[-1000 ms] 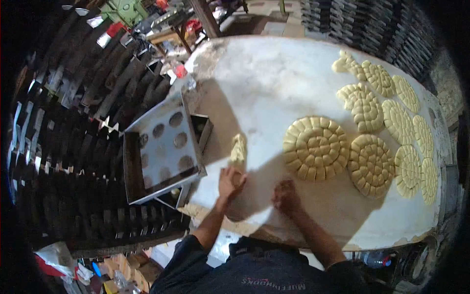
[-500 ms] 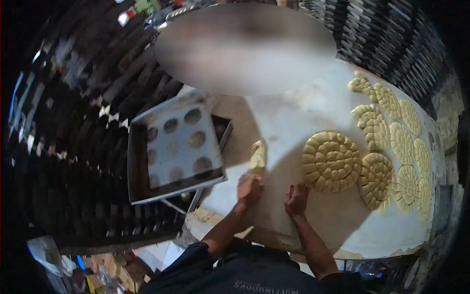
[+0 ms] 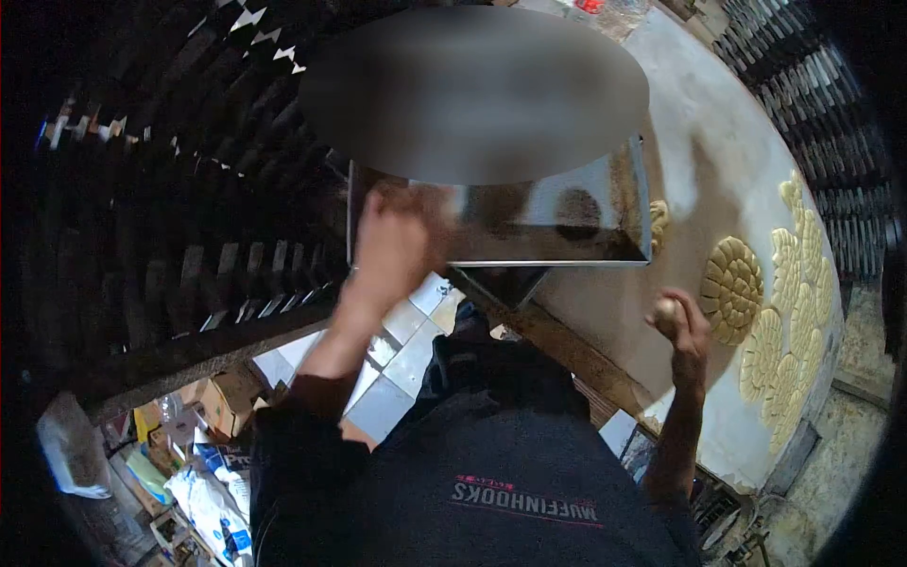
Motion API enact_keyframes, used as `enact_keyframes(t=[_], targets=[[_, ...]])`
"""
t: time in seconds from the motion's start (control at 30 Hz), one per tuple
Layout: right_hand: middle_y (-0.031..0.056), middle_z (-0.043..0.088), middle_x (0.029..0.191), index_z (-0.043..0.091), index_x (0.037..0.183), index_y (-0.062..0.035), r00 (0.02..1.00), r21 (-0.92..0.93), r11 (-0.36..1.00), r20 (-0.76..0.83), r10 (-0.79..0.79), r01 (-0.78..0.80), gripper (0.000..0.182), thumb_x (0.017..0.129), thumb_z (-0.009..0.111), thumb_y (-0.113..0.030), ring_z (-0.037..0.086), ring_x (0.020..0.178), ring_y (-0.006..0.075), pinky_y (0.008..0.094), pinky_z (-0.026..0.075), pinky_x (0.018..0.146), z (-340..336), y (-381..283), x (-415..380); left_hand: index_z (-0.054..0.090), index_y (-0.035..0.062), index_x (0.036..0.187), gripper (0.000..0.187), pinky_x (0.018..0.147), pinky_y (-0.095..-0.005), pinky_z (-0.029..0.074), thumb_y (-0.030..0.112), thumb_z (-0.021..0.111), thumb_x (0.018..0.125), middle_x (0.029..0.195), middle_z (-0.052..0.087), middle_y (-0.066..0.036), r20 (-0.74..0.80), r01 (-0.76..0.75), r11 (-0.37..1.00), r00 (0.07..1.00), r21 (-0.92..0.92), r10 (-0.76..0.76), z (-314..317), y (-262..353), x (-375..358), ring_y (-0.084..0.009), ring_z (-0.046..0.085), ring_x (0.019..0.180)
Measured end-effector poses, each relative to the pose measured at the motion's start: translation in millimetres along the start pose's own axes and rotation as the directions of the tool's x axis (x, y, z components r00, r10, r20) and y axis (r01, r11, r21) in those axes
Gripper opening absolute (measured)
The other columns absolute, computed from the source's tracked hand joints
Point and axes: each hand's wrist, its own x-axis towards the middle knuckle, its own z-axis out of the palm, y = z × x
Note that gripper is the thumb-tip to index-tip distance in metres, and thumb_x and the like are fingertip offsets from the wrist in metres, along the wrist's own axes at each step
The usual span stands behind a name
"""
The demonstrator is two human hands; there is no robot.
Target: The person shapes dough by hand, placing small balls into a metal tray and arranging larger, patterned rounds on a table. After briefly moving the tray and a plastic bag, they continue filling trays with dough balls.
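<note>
My left hand [image 3: 392, 236] is over the near left corner of a metal baking tray [image 3: 548, 263], its fingers smeared by motion. My right hand [image 3: 688, 340] is closed around a small pale dough ball [image 3: 667, 310], near the front of the work table. Dark round marks spot the floor of the tray, and its far part lies behind a blurred patch. A small twisted dough piece [image 3: 658, 224] rests against the tray's right side. To the right of my right hand sits a large disc of scored, coiled dough [image 3: 732, 290].
More dough coils [image 3: 798, 312] crowd the right side of the pale table [image 3: 699, 104]. Stacked dark trays [image 3: 831, 123] rise at the far right, and racks [image 3: 217, 217] at the left. Below are floor tiles [image 3: 402, 350], cartons [image 3: 222, 411] and plastic bags [image 3: 208, 496].
My view has swung left, towards the tray. My left hand has gone from the dough strip on the table to over the tray. The right hand, now farther right, shows a dough ball.
</note>
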Motion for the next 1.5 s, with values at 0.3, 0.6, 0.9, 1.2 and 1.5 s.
enact_keyframes(t=[0.3, 0.6, 0.9, 1.2, 1.5], targets=[[0.0188, 0.063, 0.111, 0.063, 0.106, -0.0023, 0.491, -0.301, 0.435, 0.755, -0.435, 0.849, 0.028, 0.089, 0.064, -0.025, 0.058, 0.112, 0.0329, 0.0487, 0.043, 0.100, 244, -82, 93, 0.066, 0.0114, 0.118, 0.038, 0.107, -0.0460, 0.039, 0.031, 0.059, 0.087, 0.117, 0.065, -0.019, 0.414, -0.037, 0.995, 0.910, 0.094, -0.005, -7, -59, 9, -0.0345, 0.062, 0.110], [0.0126, 0.063, 0.085, 0.064, 0.089, -0.0026, 0.732, -0.526, 0.766, -0.342, -0.589, 0.371, 0.012, 0.083, 0.063, -0.014, 0.061, 0.084, 0.0309, 0.0403, 0.049, 0.079, -23, 23, 35, 0.060, -0.0017, 0.109, 0.039, 0.082, -0.0387, 0.049, 0.007, 0.075, 0.075, 0.098, 0.063, -0.016, -0.295, -0.250, 0.854, 0.948, -0.456, 0.120, 32, 136, 50, -0.0325, 0.062, 0.090], [0.0108, 0.055, 0.072, 0.055, 0.081, -0.0028, 0.541, -0.510, 0.808, -0.786, -0.299, -0.294, 0.019, 0.089, 0.058, -0.020, 0.055, 0.069, 0.0293, 0.0430, 0.043, 0.068, -275, 313, -148, 0.058, 0.0085, 0.123, 0.068, 0.096, -0.0414, 0.045, 0.029, 0.087, 0.065, 0.125, 0.058, -0.011, 0.106, -0.502, 0.316, 0.402, -0.805, 0.909, 221, 508, 166, -0.0260, 0.055, 0.115], [0.0083, 0.051, 0.074, 0.053, 0.079, -0.0073, 0.490, -0.384, 0.851, -0.853, -0.179, -0.358, 0.012, 0.087, 0.059, -0.014, 0.051, 0.070, 0.0285, 0.0431, 0.038, 0.071, -327, 323, -177, 0.055, 0.0085, 0.133, 0.062, 0.098, -0.0416, 0.041, 0.054, 0.056, 0.091, 0.131, 0.058, -0.013, 0.489, 0.078, 0.766, 0.810, -0.639, 0.325, 462, 677, 507, -0.0258, 0.053, 0.114], [0.0052, 0.050, 0.075, 0.054, 0.080, -0.0103, 0.513, -0.271, 0.914, -0.854, -0.084, -0.302, 0.009, 0.079, 0.062, -0.011, 0.049, 0.068, 0.0228, 0.0401, 0.036, 0.067, -334, 326, -181, 0.061, -0.0067, 0.109, 0.035, 0.080, -0.0351, 0.058, 0.020, 0.070, 0.088, 0.103, 0.067, -0.012, 0.694, 0.424, 0.578, 0.599, -0.698, 0.400, 486, 694, 554, -0.0241, 0.068, 0.092]])
